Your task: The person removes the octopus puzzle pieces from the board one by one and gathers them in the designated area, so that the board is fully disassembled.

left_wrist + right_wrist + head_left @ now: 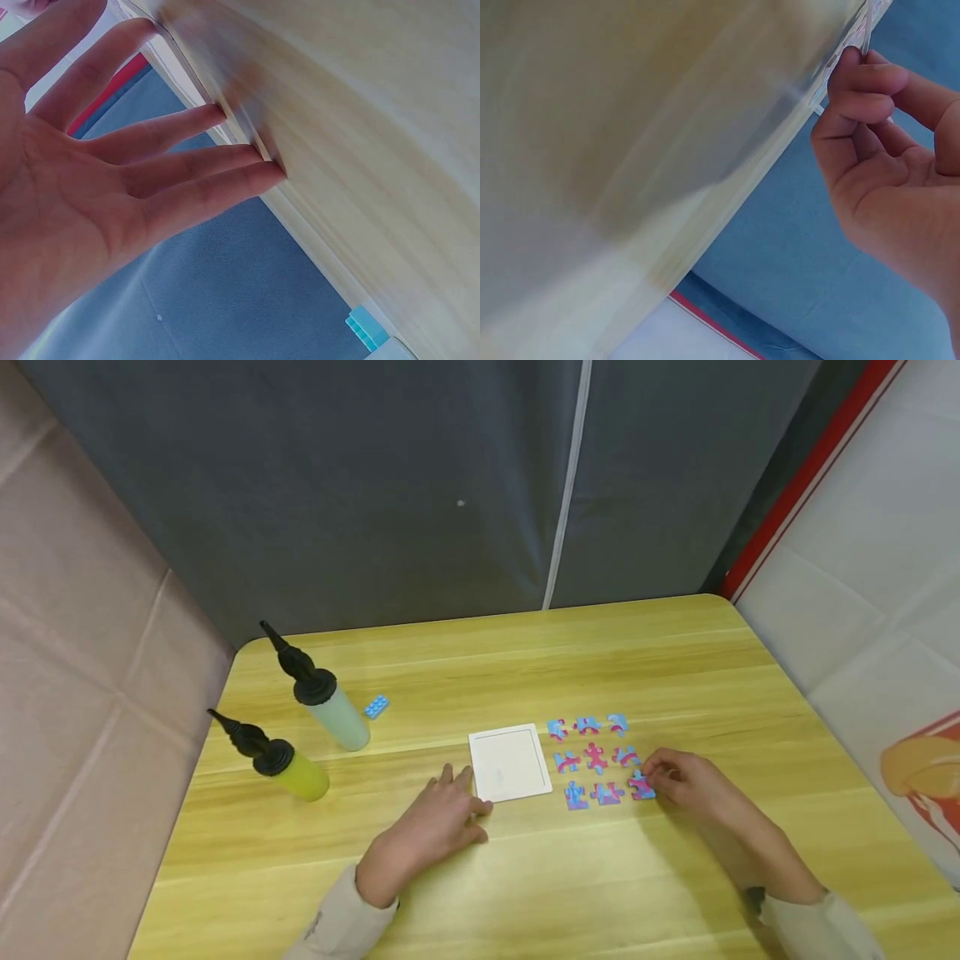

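Observation:
In the head view, my right hand point(686, 785) pinches a pink-and-blue jigsaw piece point(641, 786) at the lower right of a group of several pieces. The right wrist view shows that piece edge-on as a thin strip point(868, 34) between thumb and fingertip, with the other fingers curled. To the left of the group lies a white square puzzle tray point(510, 763), with a thin line inside its border. My left hand point(437, 820) is spread on the table, fingers straight, its fingertips at the tray's lower left corner. The jigsaw centre piece point(595, 757) is mostly pink.
On the left stand two hand pumps with black nozzles, one pale green point(341, 720) and one yellow point(302, 775). A blue toy brick point(377, 707) lies beside the green one. Behind the wooden table point(495, 902) hangs a dark grey curtain point(375, 510).

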{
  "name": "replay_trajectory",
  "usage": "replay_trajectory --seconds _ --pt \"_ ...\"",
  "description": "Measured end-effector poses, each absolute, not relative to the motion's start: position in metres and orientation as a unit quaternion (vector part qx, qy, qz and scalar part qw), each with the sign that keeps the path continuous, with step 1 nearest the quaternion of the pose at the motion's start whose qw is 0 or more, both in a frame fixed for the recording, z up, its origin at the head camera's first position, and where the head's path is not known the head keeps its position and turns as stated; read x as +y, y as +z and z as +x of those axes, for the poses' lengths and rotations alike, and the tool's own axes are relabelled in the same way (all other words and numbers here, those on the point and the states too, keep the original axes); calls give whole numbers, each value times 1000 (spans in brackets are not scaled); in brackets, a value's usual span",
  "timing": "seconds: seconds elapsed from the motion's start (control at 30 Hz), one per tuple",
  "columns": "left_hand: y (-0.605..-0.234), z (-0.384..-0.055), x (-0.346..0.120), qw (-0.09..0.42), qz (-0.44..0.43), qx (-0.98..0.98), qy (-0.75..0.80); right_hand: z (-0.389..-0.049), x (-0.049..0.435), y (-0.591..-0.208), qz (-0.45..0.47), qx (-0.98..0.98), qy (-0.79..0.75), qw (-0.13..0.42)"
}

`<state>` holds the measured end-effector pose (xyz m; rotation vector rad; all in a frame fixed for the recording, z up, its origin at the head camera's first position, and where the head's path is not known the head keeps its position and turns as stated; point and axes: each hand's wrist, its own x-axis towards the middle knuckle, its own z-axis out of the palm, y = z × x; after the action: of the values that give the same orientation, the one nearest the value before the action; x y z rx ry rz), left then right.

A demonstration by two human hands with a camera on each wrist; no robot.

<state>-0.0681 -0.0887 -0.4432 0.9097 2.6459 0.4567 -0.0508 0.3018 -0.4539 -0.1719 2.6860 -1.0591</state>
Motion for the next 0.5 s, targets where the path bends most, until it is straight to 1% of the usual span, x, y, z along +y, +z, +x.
replay_trajectory --seconds 0.3,0.5 --pt "-443 -66 -89 152 311 925 157 -55 301 -450 -60 922 -352 150" --pt "-444 -65 -88 158 305 925 165 -58 303 -449 -72 922 -352 145"
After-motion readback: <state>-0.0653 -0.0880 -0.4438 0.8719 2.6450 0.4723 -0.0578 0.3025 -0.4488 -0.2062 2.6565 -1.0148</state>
